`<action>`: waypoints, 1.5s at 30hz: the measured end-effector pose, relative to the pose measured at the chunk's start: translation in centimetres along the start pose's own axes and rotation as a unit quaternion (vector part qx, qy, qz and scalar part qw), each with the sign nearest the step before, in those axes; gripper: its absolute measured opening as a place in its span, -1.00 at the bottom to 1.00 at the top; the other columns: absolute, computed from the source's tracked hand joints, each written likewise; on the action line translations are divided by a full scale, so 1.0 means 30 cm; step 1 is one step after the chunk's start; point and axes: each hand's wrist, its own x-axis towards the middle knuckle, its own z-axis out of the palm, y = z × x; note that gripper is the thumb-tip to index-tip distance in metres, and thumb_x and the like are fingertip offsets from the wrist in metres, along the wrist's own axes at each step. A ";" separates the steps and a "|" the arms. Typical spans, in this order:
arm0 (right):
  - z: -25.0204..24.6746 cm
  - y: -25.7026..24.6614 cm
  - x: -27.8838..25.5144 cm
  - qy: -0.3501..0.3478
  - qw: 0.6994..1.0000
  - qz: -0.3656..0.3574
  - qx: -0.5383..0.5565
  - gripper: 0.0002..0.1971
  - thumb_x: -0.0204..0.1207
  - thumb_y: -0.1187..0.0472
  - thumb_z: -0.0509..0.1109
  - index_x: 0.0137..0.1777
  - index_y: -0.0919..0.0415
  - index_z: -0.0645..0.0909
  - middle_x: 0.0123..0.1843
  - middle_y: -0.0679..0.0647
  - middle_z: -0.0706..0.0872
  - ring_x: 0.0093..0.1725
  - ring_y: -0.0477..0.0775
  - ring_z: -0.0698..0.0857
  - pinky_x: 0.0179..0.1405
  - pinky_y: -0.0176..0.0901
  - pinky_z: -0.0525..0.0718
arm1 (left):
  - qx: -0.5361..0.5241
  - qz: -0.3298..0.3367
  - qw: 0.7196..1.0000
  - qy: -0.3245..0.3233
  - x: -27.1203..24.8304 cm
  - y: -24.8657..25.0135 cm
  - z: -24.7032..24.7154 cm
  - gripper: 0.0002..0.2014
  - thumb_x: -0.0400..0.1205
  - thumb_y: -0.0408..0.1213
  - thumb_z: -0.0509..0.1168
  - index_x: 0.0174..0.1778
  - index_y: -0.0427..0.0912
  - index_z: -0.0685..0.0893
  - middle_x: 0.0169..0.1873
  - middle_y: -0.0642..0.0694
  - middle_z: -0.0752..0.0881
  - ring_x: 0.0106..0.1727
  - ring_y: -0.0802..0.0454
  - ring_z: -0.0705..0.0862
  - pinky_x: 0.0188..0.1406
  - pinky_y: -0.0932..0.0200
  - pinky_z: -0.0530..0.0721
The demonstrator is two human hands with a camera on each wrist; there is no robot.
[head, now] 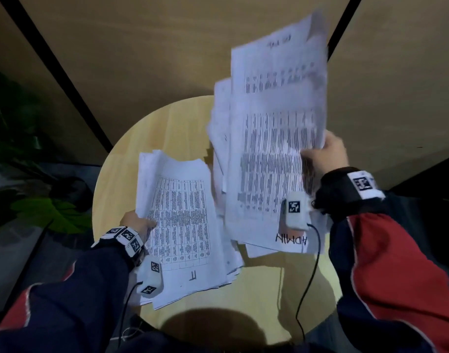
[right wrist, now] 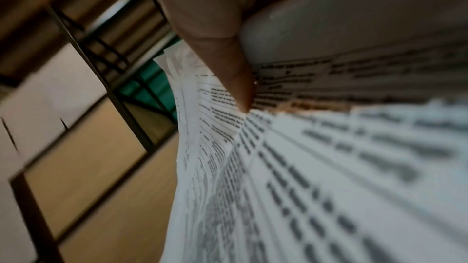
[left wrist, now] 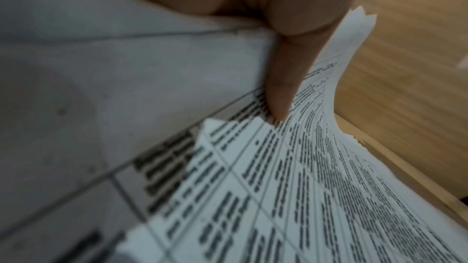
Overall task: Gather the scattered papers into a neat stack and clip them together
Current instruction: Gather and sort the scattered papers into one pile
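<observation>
Two bundles of printed white papers are held over a round wooden table (head: 121, 159). My left hand (head: 138, 222) grips the left bundle (head: 182, 225) at its left edge, thumb on the top sheet; the thumb (left wrist: 286, 79) shows pressing on the printed table in the left wrist view. My right hand (head: 325, 154) holds the right bundle (head: 269, 154) raised and fanned, its top sheet marked ADMIN; the thumb (right wrist: 228, 67) pinches the sheets (right wrist: 303, 177) in the right wrist view. No clip is visible.
A green leafy plant (head: 52, 215) stands at the left beside the table. Wooden wall panels with black seams (head: 60, 70) lie beyond the table. Sensor cables hang from both wrists above the near table rim (head: 243, 322).
</observation>
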 end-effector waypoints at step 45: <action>0.143 0.037 -0.172 -0.032 0.959 0.009 0.281 -0.72 0.26 0.52 0.55 -0.09 0.23 0.68 -0.28 -0.09 0.77 -0.42 -0.40 0.70 -0.33 -0.55 0.67 | -0.314 0.349 0.878 -0.097 -0.268 0.348 -0.001 -0.51 0.22 -0.42 0.58 0.04 -0.01 0.67 -0.06 0.23 0.77 -0.16 0.50 0.68 -0.04 0.42 0.64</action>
